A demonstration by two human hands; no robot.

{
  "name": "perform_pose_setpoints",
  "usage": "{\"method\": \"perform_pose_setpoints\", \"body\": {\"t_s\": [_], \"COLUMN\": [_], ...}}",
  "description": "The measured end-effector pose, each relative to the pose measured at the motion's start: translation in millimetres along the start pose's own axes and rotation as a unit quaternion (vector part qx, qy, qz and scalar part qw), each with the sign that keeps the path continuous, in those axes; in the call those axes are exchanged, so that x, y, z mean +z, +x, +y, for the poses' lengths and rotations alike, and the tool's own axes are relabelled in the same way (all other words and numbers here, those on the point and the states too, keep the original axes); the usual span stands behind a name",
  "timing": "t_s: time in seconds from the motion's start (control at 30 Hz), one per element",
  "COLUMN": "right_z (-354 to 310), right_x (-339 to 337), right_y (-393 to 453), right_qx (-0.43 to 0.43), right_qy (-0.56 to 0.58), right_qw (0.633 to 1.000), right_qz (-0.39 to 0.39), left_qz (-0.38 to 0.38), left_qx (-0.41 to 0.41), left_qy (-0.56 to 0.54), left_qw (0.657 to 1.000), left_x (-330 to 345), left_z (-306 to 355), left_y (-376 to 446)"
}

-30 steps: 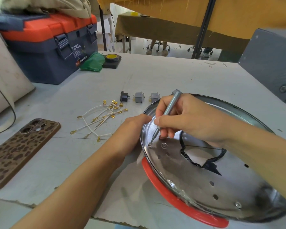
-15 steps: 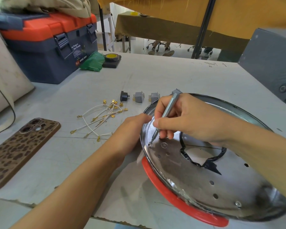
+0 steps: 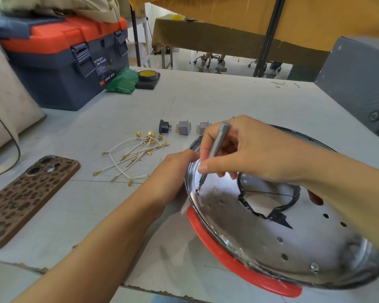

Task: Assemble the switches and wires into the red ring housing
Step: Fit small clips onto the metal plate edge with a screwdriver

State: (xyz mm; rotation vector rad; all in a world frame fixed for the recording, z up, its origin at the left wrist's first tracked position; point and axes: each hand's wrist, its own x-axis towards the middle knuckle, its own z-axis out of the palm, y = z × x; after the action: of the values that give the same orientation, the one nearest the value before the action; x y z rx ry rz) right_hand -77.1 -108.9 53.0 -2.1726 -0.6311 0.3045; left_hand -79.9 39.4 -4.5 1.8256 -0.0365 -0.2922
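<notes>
Right now your right hand [image 3: 249,149] pinches the screwdriver [image 3: 214,149] on the metal pan [image 3: 271,243] in the red ring housing [image 3: 234,267]; left hand [image 3: 173,173] steadies its rim, grip unclear. Pan looks thin, slick and sharp-edged — hold the rim; switches [image 3: 184,127] and wires [image 3: 136,156] wait on the counter [image 3: 228,101].

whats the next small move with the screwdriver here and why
Probably keep turning the screwdriver: its tip sits on a screw near the metal plate rim, the right hand grips it, and the left hand steadies the edge.
</notes>
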Motion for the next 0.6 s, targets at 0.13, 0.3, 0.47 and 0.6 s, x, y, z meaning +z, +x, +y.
{"method": "perform_pose_setpoints", "body": {"t_s": [0.13,0.3,0.47,0.6], "right_z": [-10,-22,-33,-40], "right_x": [-12,-21,-20,-17], "right_y": [3,9,14,17], "right_qx": [0.0,0.016,0.005,0.0], "right_qy": [-0.03,-0.093,-0.206,-0.249], "right_qw": [0.998,0.99,0.971,0.962], "right_qz": [-0.056,-0.104,-0.118,-0.112], "left_qz": [0.007,0.003,0.002,0.01], "left_qx": [0.009,-0.015,-0.003,-0.007], "left_qy": [0.002,-0.026,-0.032,-0.023], "left_qw": [1.0,1.0,0.999,1.0], "left_x": [1,1,2,2], "left_z": [-2,0,-3,-4], "left_y": [1,1,4,4]}}
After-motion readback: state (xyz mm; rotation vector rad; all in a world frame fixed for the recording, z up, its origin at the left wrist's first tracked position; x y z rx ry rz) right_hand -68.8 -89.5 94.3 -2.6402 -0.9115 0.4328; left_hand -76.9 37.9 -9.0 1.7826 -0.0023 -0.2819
